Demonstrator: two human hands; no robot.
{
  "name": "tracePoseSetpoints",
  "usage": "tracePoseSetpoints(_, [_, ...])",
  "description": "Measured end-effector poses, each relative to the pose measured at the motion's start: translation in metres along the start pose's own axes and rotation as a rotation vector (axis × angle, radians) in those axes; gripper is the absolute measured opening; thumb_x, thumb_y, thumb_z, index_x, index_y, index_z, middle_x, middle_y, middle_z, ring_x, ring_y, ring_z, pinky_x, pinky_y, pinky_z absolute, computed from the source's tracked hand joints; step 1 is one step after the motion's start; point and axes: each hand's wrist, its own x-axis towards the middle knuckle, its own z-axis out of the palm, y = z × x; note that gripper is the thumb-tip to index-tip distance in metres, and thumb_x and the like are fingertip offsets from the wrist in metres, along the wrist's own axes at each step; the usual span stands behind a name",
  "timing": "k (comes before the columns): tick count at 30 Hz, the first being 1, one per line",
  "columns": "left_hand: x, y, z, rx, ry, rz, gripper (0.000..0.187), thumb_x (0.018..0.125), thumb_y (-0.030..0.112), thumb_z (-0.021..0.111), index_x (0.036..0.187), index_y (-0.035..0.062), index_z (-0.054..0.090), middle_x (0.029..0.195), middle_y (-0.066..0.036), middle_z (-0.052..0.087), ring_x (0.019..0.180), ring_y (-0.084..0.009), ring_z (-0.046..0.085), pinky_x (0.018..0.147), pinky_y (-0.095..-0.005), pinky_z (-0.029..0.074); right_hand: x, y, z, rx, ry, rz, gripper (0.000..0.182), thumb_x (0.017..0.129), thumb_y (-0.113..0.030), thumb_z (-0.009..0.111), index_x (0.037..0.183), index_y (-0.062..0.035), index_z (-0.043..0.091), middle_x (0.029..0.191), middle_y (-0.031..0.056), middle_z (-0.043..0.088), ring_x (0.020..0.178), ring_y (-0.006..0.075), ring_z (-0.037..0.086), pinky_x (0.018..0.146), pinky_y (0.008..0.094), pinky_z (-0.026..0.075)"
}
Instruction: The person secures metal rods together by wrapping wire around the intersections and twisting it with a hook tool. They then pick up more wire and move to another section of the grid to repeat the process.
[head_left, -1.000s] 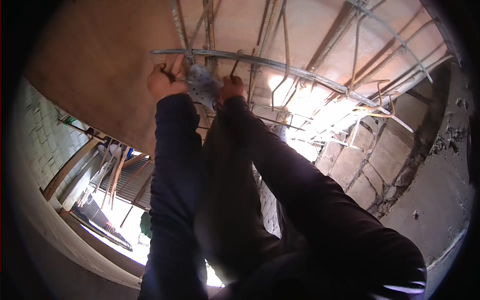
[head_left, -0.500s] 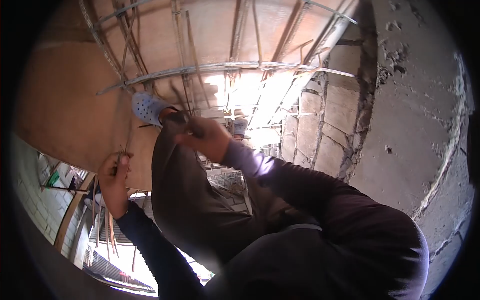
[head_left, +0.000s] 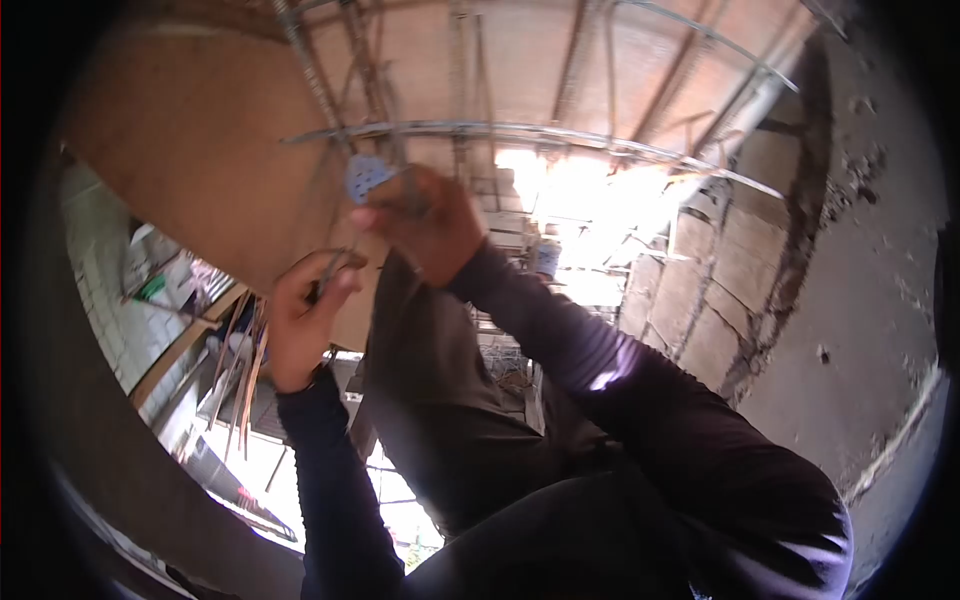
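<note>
My left hand [head_left: 312,310] is raised at the left centre, its thumb and fingers pinched on a short, thin piece of wire [head_left: 340,262]. Just above and to the right, my right hand [head_left: 425,225] is closed and blurred, and what it holds, if anything, cannot be made out. The two hands are close but apart. Behind my right hand shows a light blue clog [head_left: 366,178] on my foot, beside the brown board [head_left: 210,150]. Steel bars [head_left: 460,130] cross above the hands.
A rough concrete wall [head_left: 860,300] runs down the right side, with blockwork [head_left: 710,300] next to it. The second clog [head_left: 547,258] is further down between bars. Thin rods [head_left: 245,390] and a green item [head_left: 152,288] lie at lower left.
Both hands have come closer together; my left hand has risen and moved right. The whole view has shifted, so the bars and wall sit further right.
</note>
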Motion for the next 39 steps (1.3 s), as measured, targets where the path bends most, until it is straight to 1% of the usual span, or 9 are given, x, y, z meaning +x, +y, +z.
tracePoseSetpoints(3, [0.018, -0.029, 0.002, 0.037, -0.080, -0.013, 0.019, 0.098, 0.016, 0.064, 0.104, -0.0022, 0.069, 0.091, -0.004, 0.070, 0.082, -0.0102, 0.062, 0.074, -0.0261, 0.047, 0.005, 0.015, -0.003, -0.047, -0.024, 0.321, 0.039, 0.085, -0.033, 0.081, 0.103, -0.0023, 0.065, 0.086, 0.0130, 0.071, 0.079, 0.0231, 0.069, 0.072, 0.0368, 0.053])
tracePoseSetpoints(6, [0.054, -0.111, -0.004, 0.161, 0.063, 0.074, 0.025, 0.101, 0.025, 0.061, 0.099, 0.0013, 0.068, 0.078, 0.003, 0.060, 0.072, -0.0058, 0.052, 0.064, -0.0231, 0.041, -0.006, 0.051, -0.006, -0.152, 0.063, 0.319, 0.038, 0.088, -0.031, 0.075, 0.110, -0.0032, 0.062, 0.088, 0.0153, 0.071, 0.082, 0.0270, 0.071, 0.074, 0.0383, 0.054])
tracePoseSetpoints(12, [0.150, -0.241, -0.006, -0.514, 0.233, -0.402, 0.020, 0.103, 0.027, 0.058, 0.098, 0.0080, 0.062, 0.075, 0.003, 0.055, 0.060, -0.0062, 0.045, 0.048, -0.0230, 0.031, -0.052, 0.118, -0.040, -0.326, -0.135, 0.601, 0.035, 0.089, -0.024, 0.067, 0.120, -0.0071, 0.062, 0.095, 0.0200, 0.072, 0.090, 0.0306, 0.072, 0.080, 0.0398, 0.055])
tracePoseSetpoints(16, [0.209, -0.231, 0.010, -0.795, 0.276, -0.475, 0.017, 0.103, 0.023, 0.058, 0.103, 0.0069, 0.063, 0.081, 0.001, 0.059, 0.057, -0.0072, 0.044, 0.046, -0.0237, 0.031, -0.065, 0.154, -0.051, -0.427, -0.196, 0.542, 0.029, 0.089, -0.021, 0.066, 0.116, -0.0098, 0.066, 0.095, 0.0195, 0.072, 0.088, 0.0309, 0.072, 0.080, 0.0395, 0.055])
tracePoseSetpoints(25, [0.269, -0.228, 0.033, -0.702, 0.034, -0.556, 0.020, 0.108, 0.025, 0.048, 0.098, 0.0112, 0.060, 0.076, 0.003, 0.054, 0.056, -0.0077, 0.042, 0.047, -0.0237, 0.027, -0.058, 0.205, -0.033, -0.222, -0.152, 0.491, 0.035, 0.088, -0.024, 0.068, 0.118, -0.0071, 0.065, 0.101, 0.0206, 0.071, 0.097, 0.0356, 0.069, 0.084, 0.0423, 0.053])
tracePoseSetpoints(28, [0.277, -0.232, 0.042, -0.723, 0.053, -0.625, 0.021, 0.108, 0.026, 0.048, 0.094, 0.0124, 0.057, 0.070, 0.004, 0.050, 0.054, -0.0085, 0.039, 0.046, -0.0244, 0.025, -0.055, 0.206, -0.030, -0.249, -0.122, 0.514, 0.033, 0.092, -0.016, 0.067, 0.119, 0.0026, 0.064, 0.103, 0.0167, 0.072, 0.097, 0.0195, 0.067, 0.087, 0.0341, 0.051])
tracePoseSetpoints(31, [0.283, -0.238, 0.044, -0.816, 0.002, -0.665, 0.022, 0.108, 0.025, 0.048, 0.091, 0.0124, 0.055, 0.067, 0.004, 0.049, 0.052, -0.0093, 0.039, 0.046, -0.0255, 0.025, -0.042, 0.214, -0.029, -0.321, -0.118, 0.549, 0.039, 0.096, -0.024, 0.063, 0.125, 0.0024, 0.062, 0.107, 0.0201, 0.071, 0.101, 0.0263, 0.069, 0.090, 0.0368, 0.051])
tracePoseSetpoints(33, [0.288, -0.247, 0.042, -0.857, -0.007, -0.656, 0.021, 0.107, 0.024, 0.048, 0.091, 0.0127, 0.055, 0.067, 0.004, 0.049, 0.052, -0.0094, 0.039, 0.046, -0.0260, 0.025, -0.029, 0.224, -0.025, -0.292, -0.080, 0.486, 0.045, 0.096, -0.035, 0.057, 0.129, -0.0043, 0.061, 0.115, 0.0252, 0.068, 0.112, 0.0409, 0.064, 0.097, 0.0453, 0.049])
tracePoseSetpoints(39, [0.282, -0.241, 0.051, -0.849, 0.041, -0.652, 0.017, 0.106, 0.021, 0.049, 0.093, 0.0128, 0.056, 0.069, 0.001, 0.054, 0.053, -0.0101, 0.041, 0.047, -0.0256, 0.028, 0.010, 0.250, -0.007, -0.328, -0.060, 0.415, 0.045, 0.099, -0.032, 0.057, 0.132, -0.0012, 0.061, 0.115, 0.0227, 0.070, 0.109, 0.0338, 0.068, 0.094, 0.0404, 0.051])
